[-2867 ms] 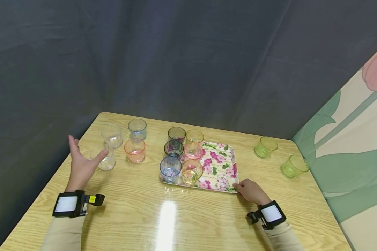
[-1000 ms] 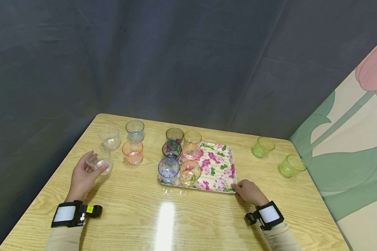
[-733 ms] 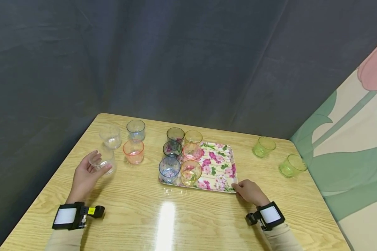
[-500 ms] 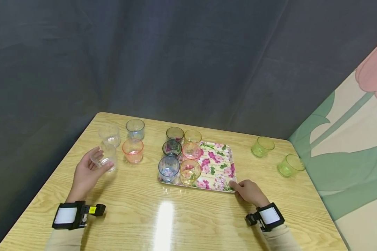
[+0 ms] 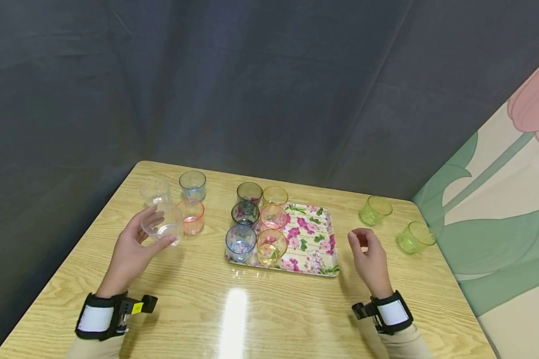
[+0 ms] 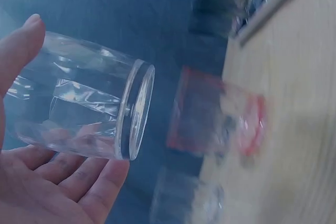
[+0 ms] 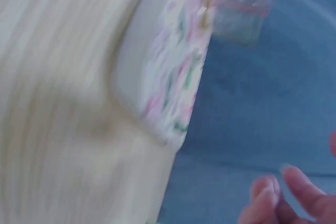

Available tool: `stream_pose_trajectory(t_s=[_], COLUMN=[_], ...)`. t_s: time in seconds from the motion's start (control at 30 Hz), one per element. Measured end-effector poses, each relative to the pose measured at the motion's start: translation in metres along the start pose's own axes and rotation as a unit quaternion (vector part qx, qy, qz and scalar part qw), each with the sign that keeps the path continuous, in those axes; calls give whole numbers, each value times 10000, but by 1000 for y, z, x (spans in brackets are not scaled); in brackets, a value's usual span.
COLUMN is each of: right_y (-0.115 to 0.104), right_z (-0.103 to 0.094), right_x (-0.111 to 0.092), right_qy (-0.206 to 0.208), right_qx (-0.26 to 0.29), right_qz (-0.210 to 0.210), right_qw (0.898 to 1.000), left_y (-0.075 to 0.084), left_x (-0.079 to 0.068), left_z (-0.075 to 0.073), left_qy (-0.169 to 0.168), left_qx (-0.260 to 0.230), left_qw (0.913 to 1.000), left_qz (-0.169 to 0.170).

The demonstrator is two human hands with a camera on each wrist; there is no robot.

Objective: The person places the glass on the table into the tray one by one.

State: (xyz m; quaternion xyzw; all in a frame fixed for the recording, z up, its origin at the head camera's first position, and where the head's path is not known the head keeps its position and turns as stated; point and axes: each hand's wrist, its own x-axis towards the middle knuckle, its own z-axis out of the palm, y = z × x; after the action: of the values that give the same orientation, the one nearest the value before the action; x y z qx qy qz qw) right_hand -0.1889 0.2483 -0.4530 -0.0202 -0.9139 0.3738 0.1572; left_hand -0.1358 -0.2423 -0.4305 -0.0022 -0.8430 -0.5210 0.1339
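Note:
My left hand (image 5: 132, 254) holds a clear glass (image 5: 163, 224) between thumb and fingers, raised off the table on the left. The left wrist view shows this clear glass (image 6: 89, 98) tilted, with the thumb on one side and the fingers on the other. My right hand (image 5: 370, 259) hovers just right of the floral tray (image 5: 314, 239), fingers loosely bent, with nothing in it. On the tray's left part stand two columns of glasses: smoky, dark and blue ones, such as the blue glass (image 5: 241, 243), beside yellow and pink ones, such as the yellow glass (image 5: 272, 248).
Behind the held glass stand another clear glass (image 5: 154, 191), a pale blue glass (image 5: 192, 185) and a red-rimmed glass (image 5: 192, 217). Two green glasses (image 5: 375, 210) stand near the right edge of the wooden table (image 5: 188, 309). A dark curtain (image 5: 260, 89) hangs behind.
My left hand reached the clear glass, gripped it, lifted it and moved it right. My right hand let go of the tray's corner and rose to the right of it.

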Motion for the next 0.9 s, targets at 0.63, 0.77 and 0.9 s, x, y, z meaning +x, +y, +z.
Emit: stream_pose_trajectory(t_s=[0.63,0.77,0.9], right_y=[-62,-76,-89], right_z=[33,40,47], right_x=[-29,-41,-50], right_qy=[-621,-984,-1362], right_qx=[2911,3126,3219], right_qz=[-1827,-2163,-2260], right_qw=[9370,9197,9092], left_y=[51,63,71], left_x=[-16,-22,-29], left_z=[66,86,104], left_qy=[-1193,-1492,-1711], left_qx=[-1090,-1465,-1809], left_qw=[9851,9761,9666], left_qz=[580,594,611])
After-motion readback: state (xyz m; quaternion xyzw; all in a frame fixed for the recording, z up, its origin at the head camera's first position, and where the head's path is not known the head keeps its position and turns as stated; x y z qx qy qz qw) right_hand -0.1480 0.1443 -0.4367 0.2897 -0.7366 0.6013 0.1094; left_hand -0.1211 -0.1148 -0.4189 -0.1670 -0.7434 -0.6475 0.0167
